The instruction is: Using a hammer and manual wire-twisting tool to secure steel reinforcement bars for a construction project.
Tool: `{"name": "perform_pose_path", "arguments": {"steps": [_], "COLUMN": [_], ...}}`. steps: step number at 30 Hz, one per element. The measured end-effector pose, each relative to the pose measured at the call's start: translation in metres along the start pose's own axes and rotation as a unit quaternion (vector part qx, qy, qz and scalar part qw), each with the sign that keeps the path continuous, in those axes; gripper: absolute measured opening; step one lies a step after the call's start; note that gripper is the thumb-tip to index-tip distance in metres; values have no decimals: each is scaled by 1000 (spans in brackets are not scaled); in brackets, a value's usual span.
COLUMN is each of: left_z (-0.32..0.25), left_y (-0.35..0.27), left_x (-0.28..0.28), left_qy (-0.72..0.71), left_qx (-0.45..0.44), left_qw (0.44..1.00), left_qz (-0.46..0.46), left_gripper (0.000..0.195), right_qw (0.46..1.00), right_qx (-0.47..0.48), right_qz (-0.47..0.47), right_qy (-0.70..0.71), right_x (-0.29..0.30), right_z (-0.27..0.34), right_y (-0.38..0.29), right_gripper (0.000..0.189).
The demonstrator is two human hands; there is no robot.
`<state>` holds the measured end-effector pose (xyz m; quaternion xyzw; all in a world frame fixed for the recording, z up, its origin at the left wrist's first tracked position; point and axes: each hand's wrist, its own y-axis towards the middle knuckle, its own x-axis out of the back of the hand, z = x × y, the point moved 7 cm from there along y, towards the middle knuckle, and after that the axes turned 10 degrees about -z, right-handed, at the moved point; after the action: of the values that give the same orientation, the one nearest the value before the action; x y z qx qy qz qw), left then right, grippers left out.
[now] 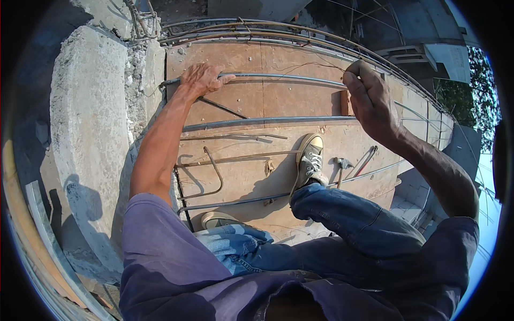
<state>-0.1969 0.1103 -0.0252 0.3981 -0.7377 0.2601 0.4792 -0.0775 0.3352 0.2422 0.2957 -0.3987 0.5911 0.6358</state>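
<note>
My left hand [204,80] is closed over a steel reinforcing bar [277,76] near its left end, the thumb lying along the bar. Thin binding wires [317,64] trail leftward from my right hand [370,102], pinched between its thumb and fingers. That hand is raised in front of the same bar and hides part of it. Below runs a second reinforcing bar [273,119], roughly parallel to the first. Both bars lie over brown plywood formwork panels [225,56]. A small reddish block [345,103] stands beside my right hand, partly hidden by it.
A tied rebar cage [277,35] borders the far side. Rough concrete [90,100] rises at left. Near my shoe [311,160] lie a hammer [342,164], a red-handled tool [366,160] and a bent bar [217,172]. Another bar [241,200] crosses by my legs.
</note>
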Motion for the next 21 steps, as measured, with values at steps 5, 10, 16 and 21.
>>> {"name": "perform_pose_path", "arguments": {"steps": [5, 10, 16, 21], "left_z": [16, -16, -8, -2], "left_y": [-20, 1, -11, -16], "left_x": [1, 5, 7, 10], "left_qy": [5, 20, 29, 22], "left_qx": [20, -26, -17, 2], "left_qw": [1000, 999, 999, 1000], "left_qz": [1, -18, -14, -16], "left_gripper": [52, 52, 49, 52], "right_qw": [945, 953, 909, 994], "right_qx": [282, 251, 351, 104], "right_qz": [162, 168, 222, 22], "right_qy": [-28, 12, -46, 6], "right_x": [-198, -250, -242, -140], "right_z": [-18, -52, -51, -85], "right_y": [-51, -85, -109, -62], "right_gripper": [17, 21, 42, 18]}}
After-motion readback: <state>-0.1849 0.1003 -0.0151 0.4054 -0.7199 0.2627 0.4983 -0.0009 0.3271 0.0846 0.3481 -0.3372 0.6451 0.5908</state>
